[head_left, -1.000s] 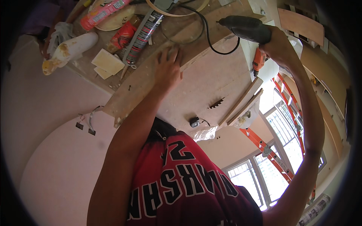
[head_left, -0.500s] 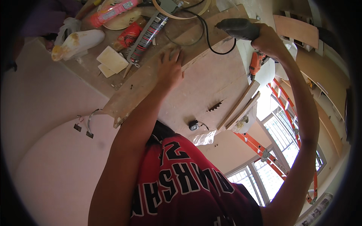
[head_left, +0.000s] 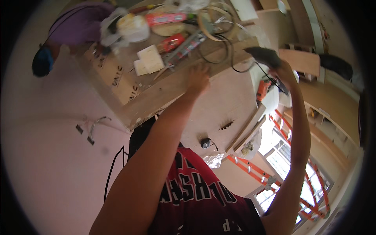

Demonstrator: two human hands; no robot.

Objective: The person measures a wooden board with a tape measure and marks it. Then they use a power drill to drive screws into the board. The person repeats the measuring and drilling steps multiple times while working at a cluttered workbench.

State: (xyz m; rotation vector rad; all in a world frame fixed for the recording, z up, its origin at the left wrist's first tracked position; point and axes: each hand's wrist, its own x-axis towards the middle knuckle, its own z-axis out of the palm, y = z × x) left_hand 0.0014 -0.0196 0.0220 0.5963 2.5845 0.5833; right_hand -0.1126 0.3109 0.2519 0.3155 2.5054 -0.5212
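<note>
Has swung the view leftward since half a second ago, revealing more printed cardboard (head_left: 113,74) beyond the left end of the long plank (head_left: 160,91), and has apparently shifted the dark power tool (head_left: 264,56) closer to the plank's right end. Has a tape measure (head_left: 205,143) and toothed blade (head_left: 226,125) on the plank's near side, seemingly parked out of the way, and rests the left hand (head_left: 199,80) on the plank, loosely spread and clasping nothing visible, probably for steadiness. Raises the tool by the plank's right end, curling the right hand (head_left: 286,74) around its handle, likely for control, with a caulking gun (head_left: 188,47) beyond the plank, perhaps handy there.
</note>
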